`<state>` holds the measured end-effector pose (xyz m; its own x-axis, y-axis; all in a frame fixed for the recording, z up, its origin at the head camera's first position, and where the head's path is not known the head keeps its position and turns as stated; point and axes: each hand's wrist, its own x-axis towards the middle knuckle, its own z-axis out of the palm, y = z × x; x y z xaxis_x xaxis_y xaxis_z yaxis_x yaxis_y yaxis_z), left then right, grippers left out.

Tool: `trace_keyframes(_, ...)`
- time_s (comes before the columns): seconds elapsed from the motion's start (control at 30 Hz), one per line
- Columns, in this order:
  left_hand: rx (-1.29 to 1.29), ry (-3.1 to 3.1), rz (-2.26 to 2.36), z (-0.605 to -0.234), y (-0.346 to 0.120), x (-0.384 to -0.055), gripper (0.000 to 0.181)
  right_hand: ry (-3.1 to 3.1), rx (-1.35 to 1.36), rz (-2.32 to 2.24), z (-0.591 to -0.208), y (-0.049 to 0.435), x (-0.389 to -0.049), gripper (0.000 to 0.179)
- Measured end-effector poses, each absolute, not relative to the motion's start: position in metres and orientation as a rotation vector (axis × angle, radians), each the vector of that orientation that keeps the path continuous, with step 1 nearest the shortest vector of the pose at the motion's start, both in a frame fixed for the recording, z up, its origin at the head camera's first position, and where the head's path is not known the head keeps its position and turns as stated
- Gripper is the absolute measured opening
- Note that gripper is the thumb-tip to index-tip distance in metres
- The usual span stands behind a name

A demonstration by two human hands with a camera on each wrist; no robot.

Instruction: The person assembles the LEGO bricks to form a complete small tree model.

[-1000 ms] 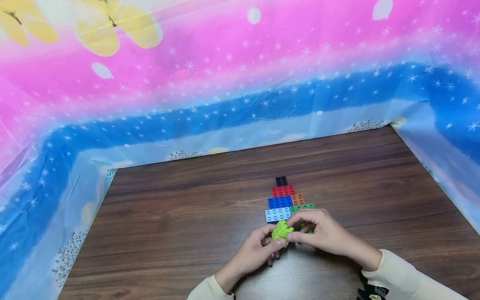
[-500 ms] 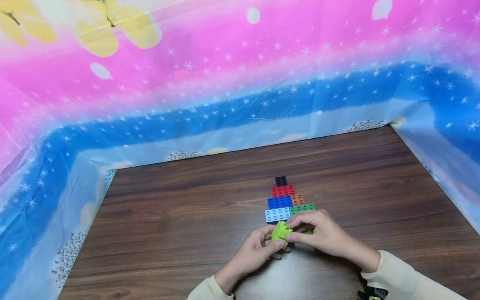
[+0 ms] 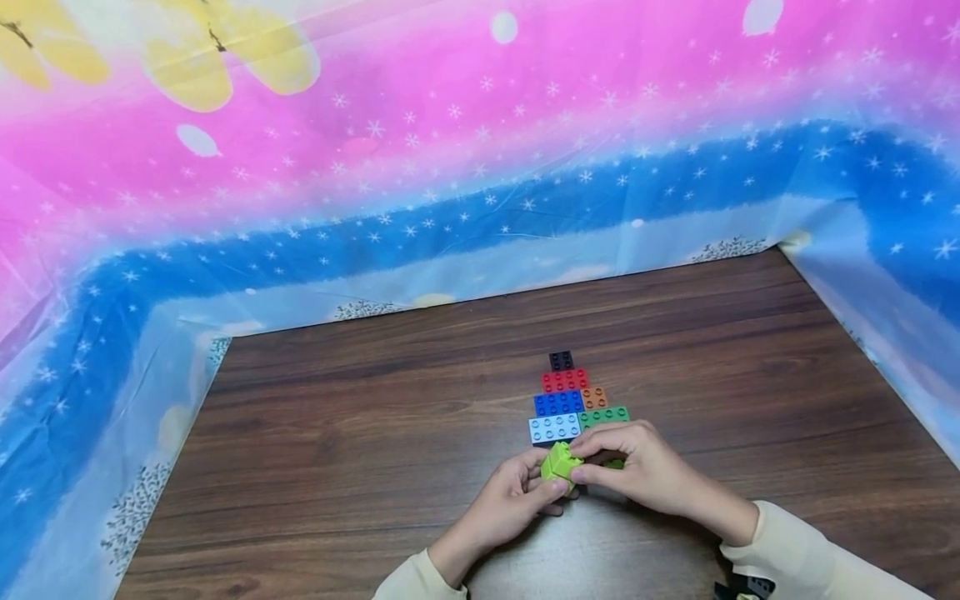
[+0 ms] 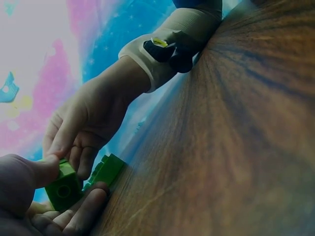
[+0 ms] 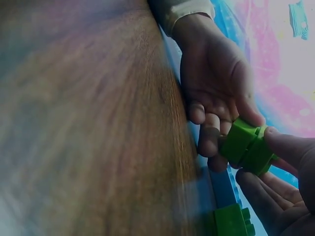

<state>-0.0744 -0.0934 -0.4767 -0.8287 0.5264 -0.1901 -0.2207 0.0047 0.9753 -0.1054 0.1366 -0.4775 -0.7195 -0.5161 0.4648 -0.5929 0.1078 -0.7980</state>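
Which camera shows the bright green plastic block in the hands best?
The right wrist view: the bright green plastic block is big there, its seam plain. The left wrist view shows a face with a round mark; the head view shows it smaller, from above.

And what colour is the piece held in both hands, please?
The piece is lime green, shown best in the head view.

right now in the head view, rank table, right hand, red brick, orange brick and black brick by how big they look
1. Table
2. Right hand
3. Red brick
4. Orange brick and black brick: too alike to rank, black being farther away
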Motion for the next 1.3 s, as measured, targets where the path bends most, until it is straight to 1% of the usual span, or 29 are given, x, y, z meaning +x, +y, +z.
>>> trace_keyframes(0.3,0.365,1.771,1.847,-0.4792,-0.0949,-0.0748,0.038,-2.334,1.197,1.67,-0.4746,0.1365,-0.104,0.018)
trace_keyframes(0.47,0.393,1.761,1.845,-0.4805,-0.0967,-0.0748,0.039,-2.347,1.17,1.633,-0.4724,0.1337,-0.1008,0.017)
trace_keyframes(0.77,0.306,1.708,1.936,-0.4815,-0.096,-0.0764,0.039,-2.308,1.088,1.62,-0.4741,0.1298,-0.0993,0.018)
trace_keyframes(1.0,0.369,1.748,1.887,-0.4813,-0.0973,-0.0767,0.039,-2.353,1.174,1.66,-0.4691,0.1341,-0.102,0.013)
trace_keyframes(1.3,0.354,1.734,1.904,-0.4809,-0.0962,-0.0769,0.039,-2.398,1.095,1.694,-0.4715,0.133,-0.0996,0.013)
